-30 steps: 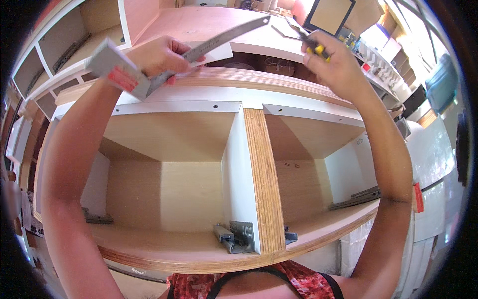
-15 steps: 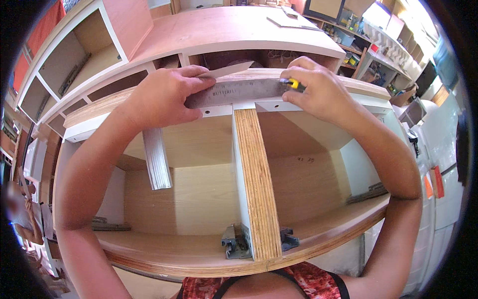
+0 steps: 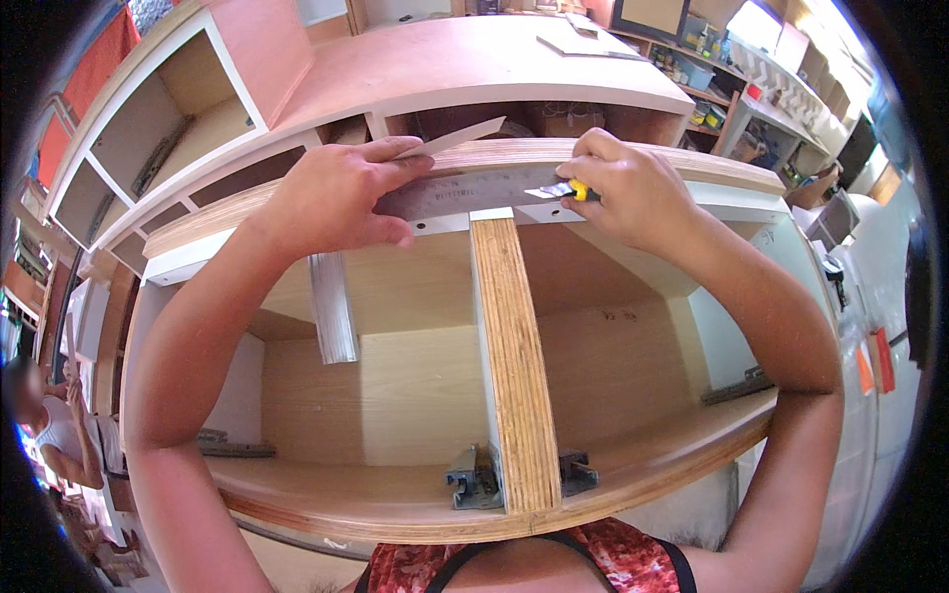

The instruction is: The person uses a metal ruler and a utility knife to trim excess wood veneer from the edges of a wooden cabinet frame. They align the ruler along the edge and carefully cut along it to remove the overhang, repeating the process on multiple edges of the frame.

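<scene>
My right hand (image 3: 633, 186) is closed around a yellow and black utility knife (image 3: 579, 190). Its bare blade points left and lies over a flat grey metal plate (image 3: 460, 194) with printed marks. Bent over the plate's left end, my left hand (image 3: 341, 193) grips it against the far rail of the cabinet frame. From under those fingers a thin pale strip (image 3: 465, 134) sticks up to the right. The plate rests along the white rail (image 3: 539, 213), just beyond the plywood divider (image 3: 516, 366). My left fingertips are partly hidden behind the hand.
Below my hands is an open cabinet carcass (image 3: 395, 395) with two bays. A ribbed metal strip (image 3: 334, 306) hangs in the left bay; dark metal runners (image 3: 474, 479) flank the divider's near end. Beyond stands a pinkish cabinet (image 3: 445, 59). Another person (image 3: 74, 435) is at far left.
The knife has turned so its blade now shows plainly over the metal plate. My left hand keeps its hold, and the whole view has shifted slightly.
</scene>
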Available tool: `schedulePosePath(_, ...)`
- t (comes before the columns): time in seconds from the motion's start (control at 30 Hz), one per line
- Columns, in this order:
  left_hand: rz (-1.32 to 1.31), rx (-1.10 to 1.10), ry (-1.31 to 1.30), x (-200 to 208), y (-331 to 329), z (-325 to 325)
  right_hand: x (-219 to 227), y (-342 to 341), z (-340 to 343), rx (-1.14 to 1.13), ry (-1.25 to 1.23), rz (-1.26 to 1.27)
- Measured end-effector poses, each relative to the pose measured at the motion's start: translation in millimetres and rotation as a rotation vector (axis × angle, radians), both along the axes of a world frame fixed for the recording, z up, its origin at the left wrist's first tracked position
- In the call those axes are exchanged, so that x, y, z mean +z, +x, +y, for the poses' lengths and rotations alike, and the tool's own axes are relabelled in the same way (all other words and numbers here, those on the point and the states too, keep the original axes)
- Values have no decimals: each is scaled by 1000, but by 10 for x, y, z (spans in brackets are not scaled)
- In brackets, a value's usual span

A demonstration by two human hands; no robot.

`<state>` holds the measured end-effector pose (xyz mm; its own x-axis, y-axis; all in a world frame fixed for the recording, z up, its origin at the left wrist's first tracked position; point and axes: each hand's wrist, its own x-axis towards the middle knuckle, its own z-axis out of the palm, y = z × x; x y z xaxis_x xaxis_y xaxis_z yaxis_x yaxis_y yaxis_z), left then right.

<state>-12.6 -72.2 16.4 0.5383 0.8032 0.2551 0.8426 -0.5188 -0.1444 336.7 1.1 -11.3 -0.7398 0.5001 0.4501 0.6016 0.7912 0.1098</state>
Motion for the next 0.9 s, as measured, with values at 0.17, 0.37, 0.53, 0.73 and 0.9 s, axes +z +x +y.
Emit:
schedulePosePath(0.17, -105, -89, 35, -7, -156, 99, -49, -23, -38, 10, 60, -8)
schedulePosePath(0.37, -227, -151, 38, 185, -206, 300, -71, -21, -5, 50, 65, 30)
schedulePosePath(0.53, -405, 43, -116, 83, 81, 196, -21, -26, -60, 7, 58, -33)
schedulePosePath(0.73, -704, -8, -141, -56, 123, 193, -24, -19, -55, -9, 73, -54)
schedulePosePath(0.9, -791, 67, -177, -176, 155, 95, -59, 6, -85, 21, 65, -46)
